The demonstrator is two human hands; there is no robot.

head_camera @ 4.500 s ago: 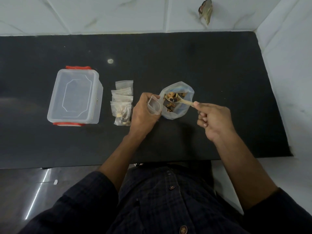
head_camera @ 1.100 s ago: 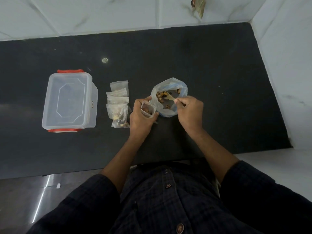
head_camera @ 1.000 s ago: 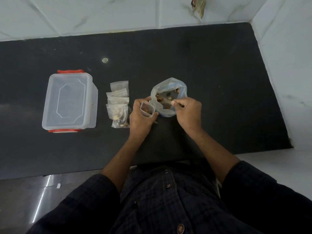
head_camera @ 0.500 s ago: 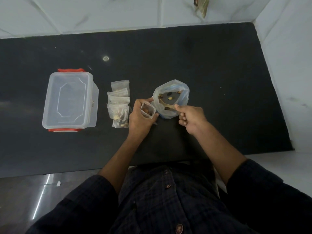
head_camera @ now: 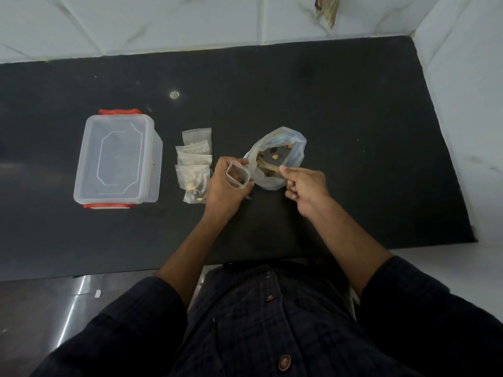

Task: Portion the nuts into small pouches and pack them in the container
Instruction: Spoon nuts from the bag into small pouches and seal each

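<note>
Head view: left hand (head_camera: 224, 187) holds a small pouch (head_camera: 238, 175) upright, its mouth pinched open into a rough square; a few nuts already sit at the bottom. Right hand (head_camera: 304, 186) pinches the handle of a small spoon (head_camera: 268, 166), whose bowl is down inside the nut bag (head_camera: 277, 156). Both grips are closed on their items, neither hand free.

Landmark: nut bag. Pouch mouth sits just left of the bag, nearly touching its rim. Stack of filled pouches (head_camera: 194, 164) lies further left on the counter (head_camera: 353, 118). Container (head_camera: 118, 156), lid on with red clips, lies left again, well apart from the bag.

Step in hand, as judged: scoop another spoonful and transfer it to the pouch.

Notes for doing it well:
- Keep the pouch mouth wide and level, close to the bag rim, so the carry is short.
- Load the spoon modestly; the bag looks low on nuts, so tilt the spoon along the bottom.
- Tip over the centre of the mouth, not its edge.
- Match the fill to the finished pouches.
- Container lid must come off before packing.
</note>
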